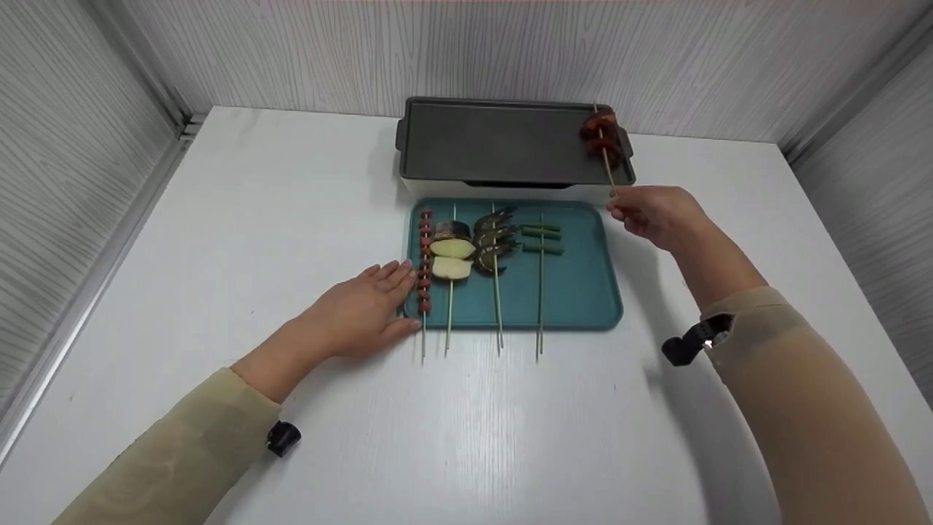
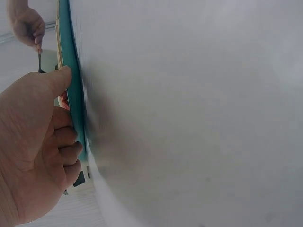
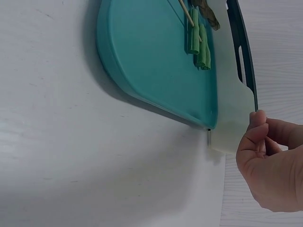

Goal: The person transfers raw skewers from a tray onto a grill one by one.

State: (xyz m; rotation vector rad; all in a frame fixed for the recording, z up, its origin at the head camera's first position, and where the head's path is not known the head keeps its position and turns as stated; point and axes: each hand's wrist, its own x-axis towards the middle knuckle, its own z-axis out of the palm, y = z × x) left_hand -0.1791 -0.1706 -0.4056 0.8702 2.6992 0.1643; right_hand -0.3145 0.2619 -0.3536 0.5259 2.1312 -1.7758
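Observation:
My right hand pinches the lower end of a bamboo skewer between thumb and fingers. Glossy red-brown pieces are threaded on it, over the right end of the black griddle plate. At the left edge of a teal tray, my left hand rests with its fingers extended along the rim. Nearest to it lies a skewer of small red pieces. Thumb and fingertips meet the tray's side in the left wrist view.
Also on the tray are a skewer with pale chunks, shrimp skewers and skewers of green stalk pieces. Their sticks overhang the tray's front edge. The griddle stands directly behind the tray on the white table, close to the back wall.

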